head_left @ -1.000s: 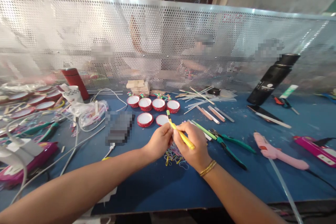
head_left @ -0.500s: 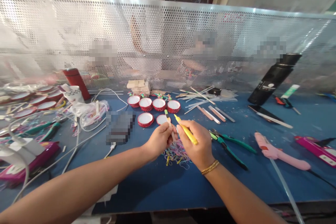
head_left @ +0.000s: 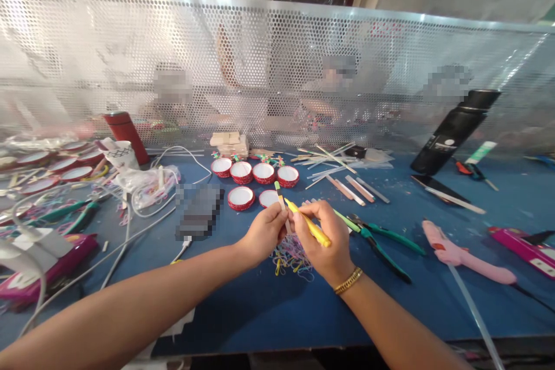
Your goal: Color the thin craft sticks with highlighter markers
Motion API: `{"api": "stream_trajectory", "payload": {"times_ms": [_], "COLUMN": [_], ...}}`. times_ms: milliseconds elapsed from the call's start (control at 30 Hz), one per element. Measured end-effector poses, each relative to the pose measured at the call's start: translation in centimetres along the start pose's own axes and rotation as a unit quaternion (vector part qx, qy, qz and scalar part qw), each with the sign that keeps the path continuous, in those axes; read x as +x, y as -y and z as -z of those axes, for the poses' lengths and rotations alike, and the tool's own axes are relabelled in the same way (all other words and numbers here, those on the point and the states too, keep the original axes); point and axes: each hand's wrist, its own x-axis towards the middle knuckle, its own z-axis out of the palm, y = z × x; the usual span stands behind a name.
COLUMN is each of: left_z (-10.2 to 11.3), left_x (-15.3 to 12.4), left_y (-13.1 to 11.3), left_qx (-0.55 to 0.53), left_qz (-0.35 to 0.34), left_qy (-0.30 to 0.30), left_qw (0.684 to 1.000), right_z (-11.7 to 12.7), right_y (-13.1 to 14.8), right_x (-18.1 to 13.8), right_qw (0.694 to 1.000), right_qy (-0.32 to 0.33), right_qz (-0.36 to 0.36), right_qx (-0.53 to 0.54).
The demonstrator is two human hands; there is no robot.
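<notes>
Yellow marker [head_left: 309, 224] sits clamped in the right hand [head_left: 325, 237], its tip pointing far-left against a thin flat stick [head_left: 281, 200] pinched between the fingers of the left hand [head_left: 263, 232]. Both hands are closed on their items, held together just above the blue table [head_left: 243, 306], over a loose heap of coloured rubber bands [head_left: 290, 254]. Just beyond lie red-rimmed caps [head_left: 254, 176]. Green-handled pliers [head_left: 381, 243] lie to the right, and a pink glue gun [head_left: 459, 254] farther right.

Bright, even light — edges bowed, blurred.
</notes>
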Motion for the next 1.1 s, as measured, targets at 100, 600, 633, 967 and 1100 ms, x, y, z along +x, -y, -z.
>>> {"api": "stream_trajectory", "payload": {"times_ms": [100, 600, 633, 967, 1100], "left_z": [0.15, -0.04, -0.04, 0.12, 0.07], "left_x": [0.16, -0.06, -0.06, 0.11, 0.07], "left_y": [0.50, 0.26, 0.23, 0.71, 0.63], "left_qx": [0.024, 0.046, 0.046, 0.069, 0.061], "left_qz": [-0.010, -0.036, -0.031, -0.043, -0.049], "left_qy": [0.000, 0.008, 0.009, 0.006, 0.001], "left_qw": [1.000, 0.998, 0.998, 0.997, 0.997], "right_z": [-0.11, 0.18, 0.20, -0.24, -0.14], "right_y": [-0.11, -0.68, -0.66, 0.17, -0.41], "right_x": [-0.08, 0.07, 0.06, -0.07, -0.01], "right_qw": [1.000, 0.999, 0.999, 0.999, 0.999], "right_qy": [0.002, -0.017, -0.018, 0.006, 0.006], "right_qz": [0.016, -0.010, -0.007, 0.041, 0.024], "right_qx": [-0.017, -0.046, -0.042, -0.029, -0.047]}}
